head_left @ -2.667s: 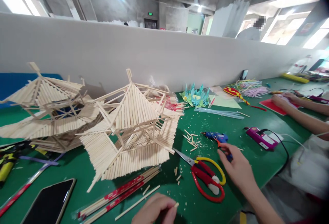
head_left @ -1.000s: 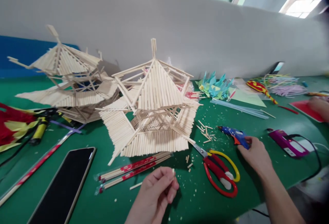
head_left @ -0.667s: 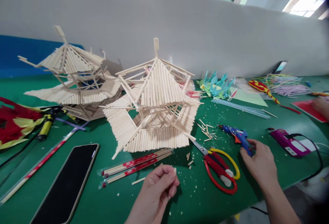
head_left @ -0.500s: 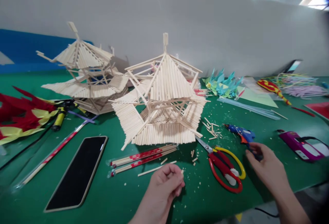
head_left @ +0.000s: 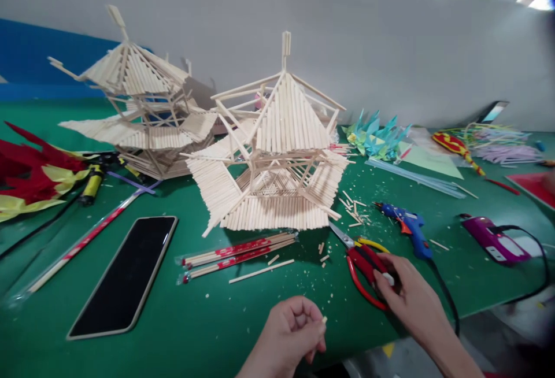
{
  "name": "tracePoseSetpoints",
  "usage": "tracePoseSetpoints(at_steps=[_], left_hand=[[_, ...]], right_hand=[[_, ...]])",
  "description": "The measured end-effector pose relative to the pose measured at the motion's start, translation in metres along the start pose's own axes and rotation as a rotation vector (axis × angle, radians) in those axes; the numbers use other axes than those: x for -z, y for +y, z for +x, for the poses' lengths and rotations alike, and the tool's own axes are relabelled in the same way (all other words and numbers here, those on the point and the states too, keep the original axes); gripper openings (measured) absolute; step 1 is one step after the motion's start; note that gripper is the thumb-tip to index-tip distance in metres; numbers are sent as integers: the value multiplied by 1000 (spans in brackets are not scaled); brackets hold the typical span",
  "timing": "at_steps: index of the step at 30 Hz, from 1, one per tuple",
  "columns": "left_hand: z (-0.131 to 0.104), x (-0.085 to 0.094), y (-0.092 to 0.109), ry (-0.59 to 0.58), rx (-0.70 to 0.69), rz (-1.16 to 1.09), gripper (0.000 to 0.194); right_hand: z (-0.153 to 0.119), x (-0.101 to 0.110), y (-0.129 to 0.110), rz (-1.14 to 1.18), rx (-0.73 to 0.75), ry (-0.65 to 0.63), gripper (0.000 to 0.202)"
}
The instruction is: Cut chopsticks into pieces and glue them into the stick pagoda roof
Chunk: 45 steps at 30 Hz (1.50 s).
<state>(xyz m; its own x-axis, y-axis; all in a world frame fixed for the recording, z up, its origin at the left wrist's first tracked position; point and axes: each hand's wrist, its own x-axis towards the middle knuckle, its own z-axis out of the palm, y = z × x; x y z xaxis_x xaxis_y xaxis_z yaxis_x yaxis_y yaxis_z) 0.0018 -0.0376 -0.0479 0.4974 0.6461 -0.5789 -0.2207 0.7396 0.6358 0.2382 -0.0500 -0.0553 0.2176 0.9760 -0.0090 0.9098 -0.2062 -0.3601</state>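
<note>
My left hand (head_left: 295, 332) is pinched at the front of the table around a tiny wooden stick piece (head_left: 324, 320), whose pale end shows at the fingertips. Farther right, my right hand (head_left: 401, 285) has its fingers over the handles of the red and yellow scissors (head_left: 363, 259), which lie with the blades pointing at the model. The blue hot glue gun (head_left: 410, 228) lies on the table beyond my right hand. In the middle stands a pagoda-like model of wooden sticks (head_left: 277, 213), its upper roof covered at the front and open at the sides.
A second stick model (head_left: 139, 71) stands back left. A phone (head_left: 124, 277), wrapped chopsticks (head_left: 243, 254) and a loose stick (head_left: 261, 271) lie nearer. Cut bits (head_left: 354, 209) lie by the model; a purple device (head_left: 494, 239) with a cable is at right. Someone's hand (head_left: 550, 180) shows at the right edge.
My right hand has left the glue gun and moved left onto the scissors. The glue gun now lies free. My left hand has shifted slightly right and down, still pinching the piece. The view has tilted down.
</note>
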Motion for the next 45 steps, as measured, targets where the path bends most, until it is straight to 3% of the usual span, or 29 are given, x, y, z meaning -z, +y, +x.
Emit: tracePoseSetpoints(at_steps=[9,16,22,29,39,45], left_hand=[[-7,1,1,-42,-25,-19,34],[-6,2,6,-3,-41,-63,36],[-8,4,15,73,-74,-127,27],[-7,7,17,35,-94,-202,24],[-10,5,28,78,-109,-221,17],[-4,11,25,87,-79,-223,22]], right_hand=[[13,6,-16,-43,43,-91,44],[22,1,-28,-53,-73,-55,41],[14,-4,-21,13,-117,-10,45],[6,-3,-8,53,-58,18,38],[10,16,-13,-41,-47,-122,38],[7,24,-18,-78,-90,-183,24]])
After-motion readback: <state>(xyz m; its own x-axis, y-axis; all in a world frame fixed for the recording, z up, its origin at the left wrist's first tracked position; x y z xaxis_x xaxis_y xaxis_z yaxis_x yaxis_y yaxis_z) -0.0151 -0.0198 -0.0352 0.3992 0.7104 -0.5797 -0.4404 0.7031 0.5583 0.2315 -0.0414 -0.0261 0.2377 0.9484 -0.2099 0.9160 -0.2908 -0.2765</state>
